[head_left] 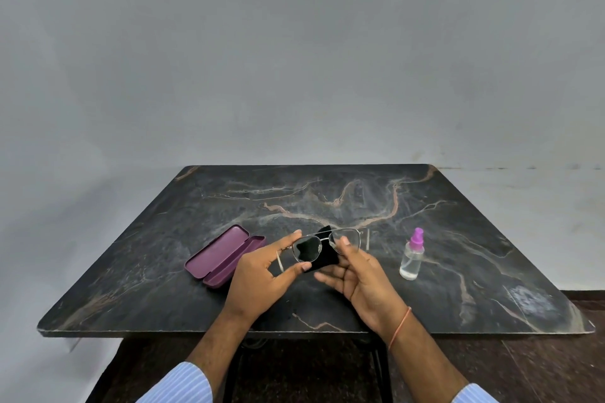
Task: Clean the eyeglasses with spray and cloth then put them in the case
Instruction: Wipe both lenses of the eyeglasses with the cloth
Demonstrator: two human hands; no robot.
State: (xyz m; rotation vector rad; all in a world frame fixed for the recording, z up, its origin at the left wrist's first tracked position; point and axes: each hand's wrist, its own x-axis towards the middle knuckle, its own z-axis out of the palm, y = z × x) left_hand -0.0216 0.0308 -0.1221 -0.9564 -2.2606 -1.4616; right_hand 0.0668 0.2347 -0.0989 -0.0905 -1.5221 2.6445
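eyeglasses (319, 247) above the surface (458, 239) | left hand (262, 275) grip pinches one lens rim | right hand (357, 275) grip presses black cloth (322, 257) on other lens | case (222, 257) open, left

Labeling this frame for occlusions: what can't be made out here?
All in the head view:
- Black cloth: mostly hidden behind the eyeglasses and right hand.
- Eyeglasses' temples: thin, largely covered by the left hand; folded or open, unclear.
- Spray bottle: liquid level too small to read.
- Case: near wall hidden by the left hand.
- Lens cleanliness: not resolvable.
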